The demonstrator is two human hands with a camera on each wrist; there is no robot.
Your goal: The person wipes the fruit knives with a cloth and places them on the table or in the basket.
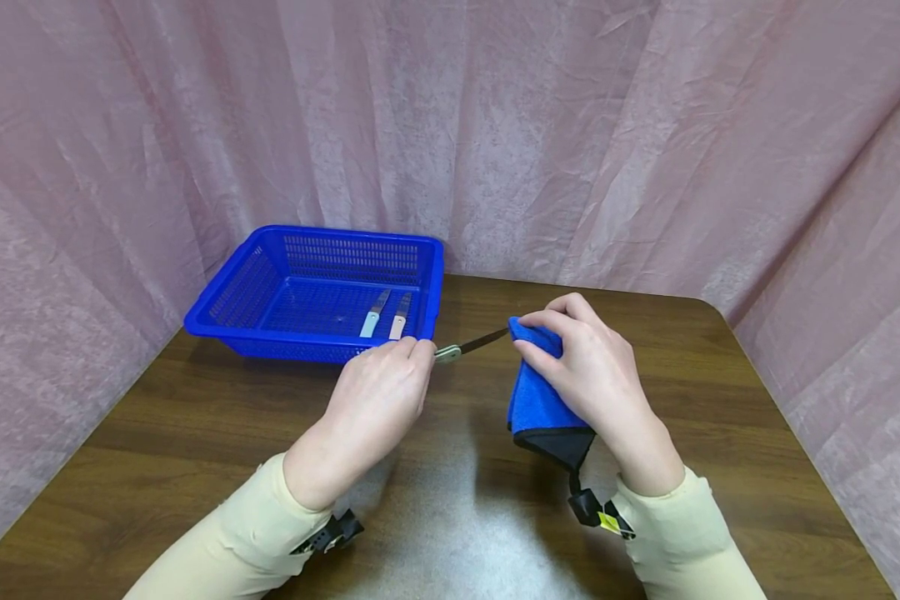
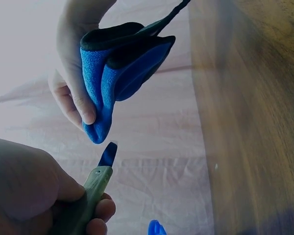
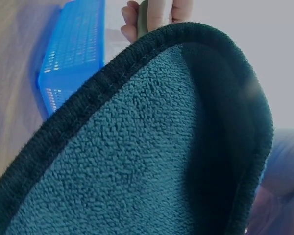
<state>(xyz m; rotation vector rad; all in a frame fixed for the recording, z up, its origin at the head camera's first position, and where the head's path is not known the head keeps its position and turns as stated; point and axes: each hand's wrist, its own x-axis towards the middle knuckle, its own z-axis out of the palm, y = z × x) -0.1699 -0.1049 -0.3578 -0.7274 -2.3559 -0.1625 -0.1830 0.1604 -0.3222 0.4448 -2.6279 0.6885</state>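
My left hand (image 1: 375,387) grips the pale green handle of a small knife (image 1: 448,354). The dark blade points right, toward my other hand. Between thumb and fingers, my right hand (image 1: 596,367) pinches a folded blue cloth (image 1: 537,398) with black edging, which hangs down below the grip. In the left wrist view the knife (image 2: 99,181) has its tip close to the cloth's lower folded end; whether they touch I cannot tell. Cloth (image 3: 122,132) fills most of the right wrist view and hides the blade there.
A blue plastic basket (image 1: 217,327) stands at the back left of the wooden table (image 1: 682,392). Inside lie a knife with a light blue handle (image 1: 370,325) and one with a pink handle (image 1: 397,327). Pink curtains (image 1: 525,142) hang behind.
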